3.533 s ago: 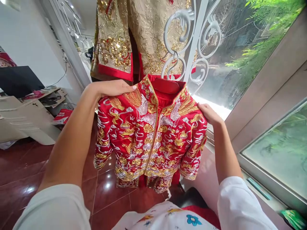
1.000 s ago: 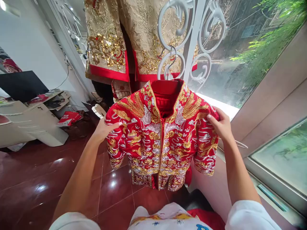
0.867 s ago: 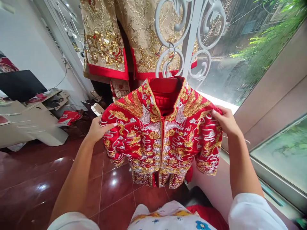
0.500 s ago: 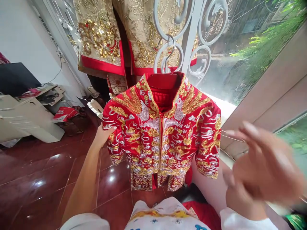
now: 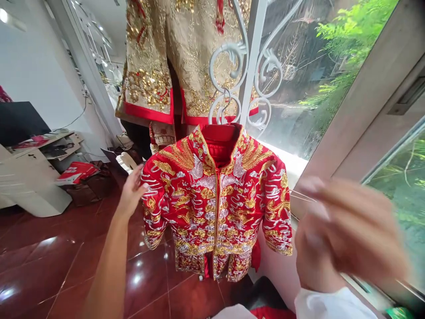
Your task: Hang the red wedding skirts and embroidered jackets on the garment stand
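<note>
A red short-sleeved jacket (image 5: 186, 208) with gold and silver embroidery hangs upright in front of me from a metal hanger hook (image 5: 226, 104). My left hand (image 5: 131, 190) is at the sleeve on the left, with the thumb on its front edge and the other fingers partly hidden at the side. To the right of the jacket, my right hand (image 5: 348, 230) is smeared by motion, its fingers drawn together. A thin pale thread (image 5: 302, 196) runs from the right-hand sleeve to those fingertips. Whether a needle is there too, I cannot make out.
Behind the jacket stands white scrolled metalwork (image 5: 229, 57), with a gold-embroidered beige garment (image 5: 149, 79) hanging beyond. A window (image 5: 292, 93) is at the right. On the left are a desk (image 5: 43, 177), a dark monitor (image 5: 23, 124) and a red package (image 5: 78, 172). The tiled floor (image 5: 146, 288) is glossy.
My view has tilted up and the jacket sits lower and slightly left. My right hand has shifted a little, with the thread still at its fingertips. My left thumb has slid toward the sleeve's edge.
</note>
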### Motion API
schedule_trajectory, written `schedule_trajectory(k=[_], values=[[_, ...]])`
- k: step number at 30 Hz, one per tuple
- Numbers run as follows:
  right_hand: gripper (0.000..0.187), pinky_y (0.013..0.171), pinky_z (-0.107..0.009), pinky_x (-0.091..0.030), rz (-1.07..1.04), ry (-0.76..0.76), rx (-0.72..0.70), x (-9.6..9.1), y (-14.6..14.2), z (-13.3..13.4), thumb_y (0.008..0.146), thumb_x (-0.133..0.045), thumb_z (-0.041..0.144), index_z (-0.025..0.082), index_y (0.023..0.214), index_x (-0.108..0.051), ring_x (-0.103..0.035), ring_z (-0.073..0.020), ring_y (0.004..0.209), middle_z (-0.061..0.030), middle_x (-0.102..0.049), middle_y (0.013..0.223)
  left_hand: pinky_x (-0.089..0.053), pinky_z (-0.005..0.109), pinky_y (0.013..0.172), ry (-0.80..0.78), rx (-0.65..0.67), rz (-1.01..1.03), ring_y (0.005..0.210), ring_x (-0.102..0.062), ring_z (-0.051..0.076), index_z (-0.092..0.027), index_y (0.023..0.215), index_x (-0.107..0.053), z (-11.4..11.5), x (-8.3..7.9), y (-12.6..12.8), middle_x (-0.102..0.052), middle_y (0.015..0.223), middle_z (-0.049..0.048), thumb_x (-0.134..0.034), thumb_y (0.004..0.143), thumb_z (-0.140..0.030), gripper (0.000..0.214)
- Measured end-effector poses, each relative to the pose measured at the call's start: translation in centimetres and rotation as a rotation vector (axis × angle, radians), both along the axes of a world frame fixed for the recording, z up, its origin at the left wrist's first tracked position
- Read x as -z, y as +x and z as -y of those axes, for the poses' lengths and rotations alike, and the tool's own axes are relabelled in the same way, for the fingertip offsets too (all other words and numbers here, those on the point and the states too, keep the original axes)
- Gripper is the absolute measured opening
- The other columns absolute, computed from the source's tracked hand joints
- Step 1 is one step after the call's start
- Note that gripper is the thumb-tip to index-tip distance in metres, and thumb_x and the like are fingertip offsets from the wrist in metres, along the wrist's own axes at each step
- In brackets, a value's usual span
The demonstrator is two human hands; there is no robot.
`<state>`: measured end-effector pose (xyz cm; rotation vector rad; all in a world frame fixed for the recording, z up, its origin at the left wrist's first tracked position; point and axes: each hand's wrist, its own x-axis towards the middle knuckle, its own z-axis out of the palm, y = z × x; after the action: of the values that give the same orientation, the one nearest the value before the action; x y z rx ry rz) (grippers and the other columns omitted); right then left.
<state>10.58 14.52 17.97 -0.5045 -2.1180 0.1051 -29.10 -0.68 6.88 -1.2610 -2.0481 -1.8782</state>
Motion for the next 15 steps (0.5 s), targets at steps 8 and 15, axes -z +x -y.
schedule_trajectory(k=[8,15], values=[[0.052,0.071,-0.035,-0.045,0.164,-0.261,-0.181,-3.3,-7.6,-15.1,0.078,-0.051,0.059,0.014,0.099,-0.064,-0.059,-0.0217,0.081,-0.0111,-0.066,0.093,-0.044,0.033,0.088,-0.385,0.079,-0.473,0.095,-0.059,0.022,-0.017,0.102,-0.064,-6.1,-14.5,4.3,-0.066,0.104,0.0065,-0.042,0.082,-0.06,0.052],[0.052,0.052,-0.026,-0.025,0.132,-0.227,0.074,-0.6,-9.0,-14.1,0.076,-0.048,0.068,0.017,0.066,-0.056,-0.043,-0.0116,0.054,-0.0008,-0.055,0.059,-0.029,0.026,0.051,-0.621,-0.067,-0.535,0.052,-0.047,0.015,-0.017,0.062,-0.055,-7.9,-14.4,5.4,-0.053,0.057,0.0028,-0.039,0.078,-0.07,0.058]])
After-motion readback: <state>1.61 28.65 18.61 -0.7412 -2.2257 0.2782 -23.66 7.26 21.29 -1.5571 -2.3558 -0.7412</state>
